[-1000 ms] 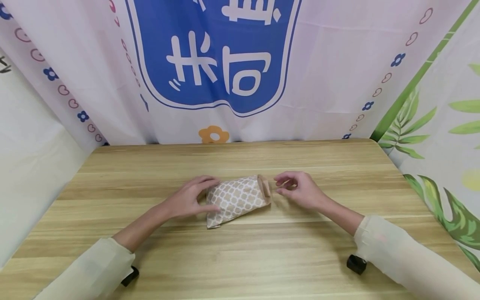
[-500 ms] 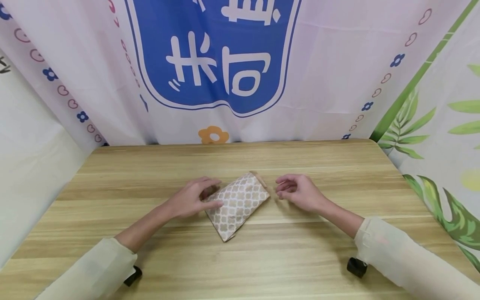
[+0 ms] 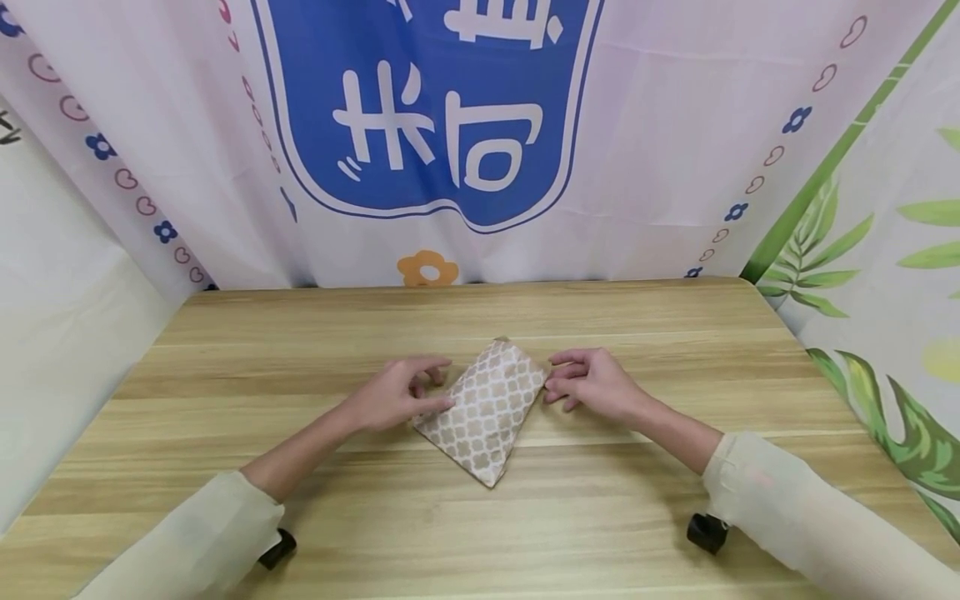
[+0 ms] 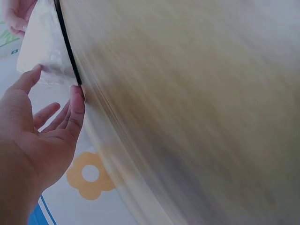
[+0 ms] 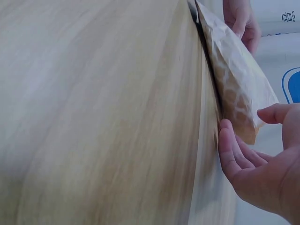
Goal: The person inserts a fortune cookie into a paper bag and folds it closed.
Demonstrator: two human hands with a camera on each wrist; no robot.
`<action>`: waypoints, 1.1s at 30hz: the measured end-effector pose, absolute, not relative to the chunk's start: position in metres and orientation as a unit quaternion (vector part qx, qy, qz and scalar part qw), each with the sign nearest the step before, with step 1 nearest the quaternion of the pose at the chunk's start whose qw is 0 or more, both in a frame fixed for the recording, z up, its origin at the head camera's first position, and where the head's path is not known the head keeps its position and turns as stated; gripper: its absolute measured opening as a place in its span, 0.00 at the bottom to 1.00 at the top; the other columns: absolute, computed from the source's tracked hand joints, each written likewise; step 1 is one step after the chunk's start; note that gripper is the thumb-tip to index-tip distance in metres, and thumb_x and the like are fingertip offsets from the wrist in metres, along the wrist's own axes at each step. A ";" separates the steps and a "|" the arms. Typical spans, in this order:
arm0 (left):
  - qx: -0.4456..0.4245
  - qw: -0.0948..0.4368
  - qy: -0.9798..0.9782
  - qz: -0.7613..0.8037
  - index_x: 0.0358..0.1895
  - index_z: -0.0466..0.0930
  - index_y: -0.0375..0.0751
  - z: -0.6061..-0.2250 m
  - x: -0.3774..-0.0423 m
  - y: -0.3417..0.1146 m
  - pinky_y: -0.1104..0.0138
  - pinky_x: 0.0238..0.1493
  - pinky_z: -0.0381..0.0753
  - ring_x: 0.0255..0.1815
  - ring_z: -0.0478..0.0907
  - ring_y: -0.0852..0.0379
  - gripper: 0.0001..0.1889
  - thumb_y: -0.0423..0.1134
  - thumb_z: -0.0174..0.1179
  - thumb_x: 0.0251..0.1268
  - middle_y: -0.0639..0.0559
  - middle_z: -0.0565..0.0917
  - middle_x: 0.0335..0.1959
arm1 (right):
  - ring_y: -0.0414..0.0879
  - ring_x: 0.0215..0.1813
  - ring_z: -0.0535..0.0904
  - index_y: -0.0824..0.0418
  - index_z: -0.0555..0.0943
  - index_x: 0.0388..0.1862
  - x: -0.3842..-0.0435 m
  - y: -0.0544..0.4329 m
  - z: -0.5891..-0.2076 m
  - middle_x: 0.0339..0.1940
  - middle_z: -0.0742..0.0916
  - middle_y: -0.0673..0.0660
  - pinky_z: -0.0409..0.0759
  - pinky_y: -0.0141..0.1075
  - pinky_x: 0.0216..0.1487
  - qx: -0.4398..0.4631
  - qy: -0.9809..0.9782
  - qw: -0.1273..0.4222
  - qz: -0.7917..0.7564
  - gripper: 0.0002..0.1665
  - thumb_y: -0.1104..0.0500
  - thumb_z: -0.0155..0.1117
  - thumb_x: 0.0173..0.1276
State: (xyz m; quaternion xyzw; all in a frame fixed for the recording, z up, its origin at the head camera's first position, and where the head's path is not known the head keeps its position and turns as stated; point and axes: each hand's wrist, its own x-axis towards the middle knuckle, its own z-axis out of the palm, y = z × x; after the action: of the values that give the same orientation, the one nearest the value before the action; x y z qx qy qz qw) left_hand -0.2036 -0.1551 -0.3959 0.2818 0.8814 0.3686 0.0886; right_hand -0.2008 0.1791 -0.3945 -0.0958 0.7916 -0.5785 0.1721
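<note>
Patterned packet [image 3: 487, 417] between left hand [image 3: 393, 394] and right hand [image 3: 597, 386]; underside hidden

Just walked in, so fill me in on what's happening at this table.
A person's left hand and right hand are at opposite sides of a tan-and-white patterned packet, which lies slantwise on a wooden table. The left thumb reaches onto the packet's edge. The right hand is at its right corner; whether it grips there is hard to tell.

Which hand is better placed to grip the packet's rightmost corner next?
Right, probably: the right hand is at that corner; the left hand is by the opposite long edge of the packet.
</note>
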 end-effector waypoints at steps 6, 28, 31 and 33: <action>0.246 0.137 0.853 0.439 0.73 0.68 0.25 -0.394 -0.203 -0.147 0.64 0.34 0.88 0.37 0.86 0.53 0.35 0.39 0.70 0.69 0.34 0.83 0.54 | 0.55 0.47 0.90 0.80 0.61 0.75 -0.202 0.174 -0.392 0.53 0.87 0.71 0.89 0.39 0.44 -0.082 0.787 0.186 -0.583 0.39 0.60 0.66 0.76; 0.190 0.185 0.820 0.507 0.83 0.49 0.34 -0.391 -0.209 -0.118 0.60 0.41 0.89 0.32 0.87 0.52 0.44 0.39 0.67 0.73 0.32 0.81 0.60 | 0.45 0.38 0.87 0.78 0.64 0.75 -0.209 0.162 -0.393 0.59 0.84 0.73 0.89 0.37 0.41 -0.079 0.791 0.171 -0.582 0.40 0.60 0.69 0.73; 0.171 0.192 0.813 0.523 0.83 0.48 0.35 -0.391 -0.212 -0.114 0.60 0.43 0.88 0.34 0.87 0.52 0.44 0.39 0.66 0.73 0.31 0.80 0.61 | 0.44 0.33 0.85 0.78 0.65 0.74 -0.210 0.161 -0.392 0.59 0.85 0.73 0.88 0.37 0.38 -0.078 0.797 0.166 -0.576 0.40 0.59 0.70 0.73; 0.158 0.197 0.805 0.537 0.83 0.47 0.35 -0.391 -0.213 -0.112 0.59 0.43 0.89 0.34 0.87 0.52 0.44 0.38 0.66 0.74 0.31 0.80 0.60 | 0.44 0.31 0.84 0.78 0.65 0.74 -0.211 0.160 -0.392 0.59 0.85 0.72 0.88 0.36 0.37 -0.078 0.801 0.164 -0.570 0.40 0.59 0.70 0.73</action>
State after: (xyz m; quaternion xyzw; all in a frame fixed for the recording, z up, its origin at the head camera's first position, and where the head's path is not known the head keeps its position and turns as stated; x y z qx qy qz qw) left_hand -0.2132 -0.1117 -0.3911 0.1583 0.8052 0.5367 0.1966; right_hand -0.2111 0.1600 -0.3921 -0.0782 0.8010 -0.5703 0.1642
